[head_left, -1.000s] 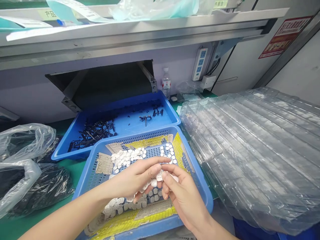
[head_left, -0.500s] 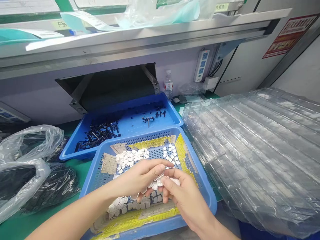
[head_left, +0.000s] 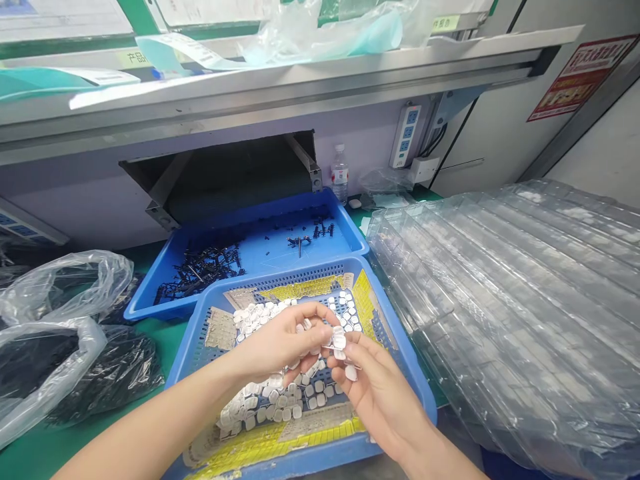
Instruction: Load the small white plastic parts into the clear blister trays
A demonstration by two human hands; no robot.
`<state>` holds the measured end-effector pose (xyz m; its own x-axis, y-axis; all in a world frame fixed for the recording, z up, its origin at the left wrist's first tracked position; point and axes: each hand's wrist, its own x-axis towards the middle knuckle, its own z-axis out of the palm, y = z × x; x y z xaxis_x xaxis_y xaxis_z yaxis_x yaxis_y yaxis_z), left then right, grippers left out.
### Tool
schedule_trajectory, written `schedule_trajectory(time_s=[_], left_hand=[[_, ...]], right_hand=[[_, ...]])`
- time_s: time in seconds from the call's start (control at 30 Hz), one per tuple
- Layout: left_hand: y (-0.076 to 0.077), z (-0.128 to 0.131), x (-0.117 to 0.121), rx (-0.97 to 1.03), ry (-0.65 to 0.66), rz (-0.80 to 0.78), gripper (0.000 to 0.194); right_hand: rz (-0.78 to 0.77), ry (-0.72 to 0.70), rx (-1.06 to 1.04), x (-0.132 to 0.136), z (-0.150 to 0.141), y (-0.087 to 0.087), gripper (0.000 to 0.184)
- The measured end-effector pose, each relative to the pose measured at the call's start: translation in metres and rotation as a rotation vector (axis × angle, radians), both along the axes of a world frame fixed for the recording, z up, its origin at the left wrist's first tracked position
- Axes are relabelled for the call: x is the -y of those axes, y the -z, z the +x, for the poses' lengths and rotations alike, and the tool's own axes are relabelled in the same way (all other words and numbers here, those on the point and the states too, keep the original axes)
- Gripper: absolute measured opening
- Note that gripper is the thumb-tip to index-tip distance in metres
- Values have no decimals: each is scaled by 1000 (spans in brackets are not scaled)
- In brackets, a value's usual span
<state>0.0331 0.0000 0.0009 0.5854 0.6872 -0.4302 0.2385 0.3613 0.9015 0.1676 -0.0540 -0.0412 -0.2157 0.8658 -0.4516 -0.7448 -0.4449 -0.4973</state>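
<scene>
White, squarish, rounded pieces (head_left: pixel 339 339) sit pinched in curled left fingers (head_left: pixel 319 309) and right fingers (head_left: pixel 365 356).

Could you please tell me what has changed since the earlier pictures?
The right hand has shifted slightly right, away from the left hand, exposing more white pieces between them. Both hands still hold white pieces; the basket, tray and bottle stayed put.
</scene>
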Motion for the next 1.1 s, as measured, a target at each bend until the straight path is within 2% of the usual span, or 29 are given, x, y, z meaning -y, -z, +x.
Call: schedule_trajectory(time_s=[0.07, 0.17, 0.27, 0.37, 0.47, 0.7, 0.87, 1.03, 1.1], left_hand=[[-1, -2, 0, -11, -2, 11, 20], [-1, -5, -1, 74, -23, 23, 19], [-1, -5, -2, 127, -31, -4, 19], [-2, -3, -3, 81, -25, -58, 19], [-1, -1, -2, 36, -12, -72, 20], [2, -1, 8, -195, 70, 204, 24], [5, 1, 12, -84, -12, 270, 30], [10, 1, 16, -224, -17, 408, 35], [10, 2, 17, -247, -21, 418, 35]], right_hand=[[-7, 28, 7, -1, 0, 0, 8], [-33, 68, -23, -1, 1, -1, 8], [-93, 99, -94, -1, 3, -2, 18], [-82, 74, -121, 0, 5, -3, 15], [-32, 55, -27, 1, 4, -3, 10], [124, -171, 258, 3, -5, -1, 30], [202, -230, 380, 5, -8, 0, 30], [223, -273, 514, 6, -10, -1, 28], [207, -297, 559, 6, -10, -3, 26]])
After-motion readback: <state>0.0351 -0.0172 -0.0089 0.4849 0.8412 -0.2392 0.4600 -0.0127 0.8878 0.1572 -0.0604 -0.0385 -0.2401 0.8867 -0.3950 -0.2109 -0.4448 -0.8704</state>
